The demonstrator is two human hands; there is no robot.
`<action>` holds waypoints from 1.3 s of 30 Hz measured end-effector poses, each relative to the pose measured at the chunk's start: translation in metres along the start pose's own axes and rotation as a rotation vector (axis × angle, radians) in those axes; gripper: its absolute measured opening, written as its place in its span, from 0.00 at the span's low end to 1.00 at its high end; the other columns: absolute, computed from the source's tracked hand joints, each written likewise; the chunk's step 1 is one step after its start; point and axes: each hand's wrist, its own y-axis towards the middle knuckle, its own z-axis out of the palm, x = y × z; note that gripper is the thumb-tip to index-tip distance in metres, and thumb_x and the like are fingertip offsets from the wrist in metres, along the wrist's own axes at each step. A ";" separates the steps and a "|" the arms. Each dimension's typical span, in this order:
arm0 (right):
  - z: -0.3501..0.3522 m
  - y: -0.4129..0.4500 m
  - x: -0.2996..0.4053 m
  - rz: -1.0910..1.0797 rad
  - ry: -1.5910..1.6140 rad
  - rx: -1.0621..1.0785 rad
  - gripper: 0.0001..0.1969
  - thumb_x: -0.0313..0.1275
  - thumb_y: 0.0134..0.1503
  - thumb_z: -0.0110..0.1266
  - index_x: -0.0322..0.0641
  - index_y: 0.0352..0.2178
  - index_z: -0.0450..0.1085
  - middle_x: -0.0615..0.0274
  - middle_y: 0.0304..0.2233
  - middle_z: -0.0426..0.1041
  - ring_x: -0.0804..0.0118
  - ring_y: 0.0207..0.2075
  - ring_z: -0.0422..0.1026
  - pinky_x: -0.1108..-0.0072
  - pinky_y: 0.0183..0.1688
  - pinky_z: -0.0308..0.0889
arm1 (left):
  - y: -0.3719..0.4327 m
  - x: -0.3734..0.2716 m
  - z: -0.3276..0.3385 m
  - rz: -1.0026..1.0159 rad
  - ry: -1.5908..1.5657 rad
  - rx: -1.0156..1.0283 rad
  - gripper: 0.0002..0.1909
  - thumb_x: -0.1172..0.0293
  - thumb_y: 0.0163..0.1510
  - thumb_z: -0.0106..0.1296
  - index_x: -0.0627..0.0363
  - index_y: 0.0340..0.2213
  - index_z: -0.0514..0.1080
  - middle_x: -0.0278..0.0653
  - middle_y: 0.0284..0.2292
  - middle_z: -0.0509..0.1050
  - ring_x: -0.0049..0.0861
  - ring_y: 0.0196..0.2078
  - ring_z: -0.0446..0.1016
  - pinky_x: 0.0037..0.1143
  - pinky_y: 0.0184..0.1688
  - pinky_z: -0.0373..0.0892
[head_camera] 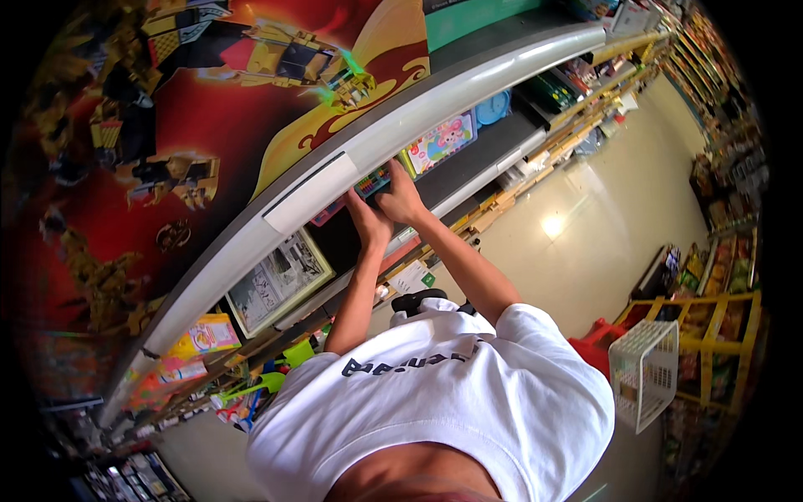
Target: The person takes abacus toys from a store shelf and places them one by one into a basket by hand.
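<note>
Both of my hands reach onto a shelf under the curved white edge of the shelf above. My left hand [370,219] has its thumb pointing up under that edge, close to a pink-rimmed item [328,212]. Close by on the right, my right hand [401,196] has its thumb beside a yellow-edged boxed toy with a cartoon picture [442,143]. Between the thumbs shows a teal item with rows of coloured pieces [374,180]. The fingers of both hands are largely hidden, so a grip on it cannot be made out.
The curved white shelf edge [401,141] runs just above my hands. Left on the same shelf lies a framed board [279,282]; a round blue item [493,108] sits to the right. Toy shovels [260,384] hang low at left. Behind on the right is a white plastic basket [643,373].
</note>
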 end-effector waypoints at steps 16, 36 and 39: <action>-0.103 -0.159 0.018 0.472 1.013 -0.178 0.27 0.20 0.48 0.45 0.34 0.52 0.56 0.57 0.44 0.67 0.67 0.43 0.68 0.78 0.45 0.65 | -0.046 -0.185 -0.028 0.059 -0.412 0.881 0.21 0.88 0.42 0.48 0.63 0.41 0.68 0.43 0.45 0.67 0.24 0.45 0.68 0.20 0.41 0.67; -0.319 -0.533 -0.020 0.736 0.426 -1.121 0.30 0.24 0.46 0.53 0.31 0.52 0.55 0.53 0.49 0.65 0.72 0.34 0.70 0.82 0.37 0.66 | -0.281 -0.544 0.001 0.257 -1.381 1.628 0.05 0.74 0.48 0.49 0.56 0.30 0.67 0.37 0.24 0.69 0.28 0.23 0.65 0.24 0.23 0.60; -0.331 -0.577 -0.004 0.779 0.492 -1.328 0.31 0.24 0.46 0.53 0.31 0.53 0.54 0.53 0.49 0.65 0.72 0.33 0.70 0.83 0.36 0.65 | -0.311 -0.561 0.011 0.235 -1.416 1.707 0.04 0.74 0.47 0.48 0.57 0.28 0.67 0.37 0.23 0.69 0.28 0.22 0.65 0.23 0.22 0.60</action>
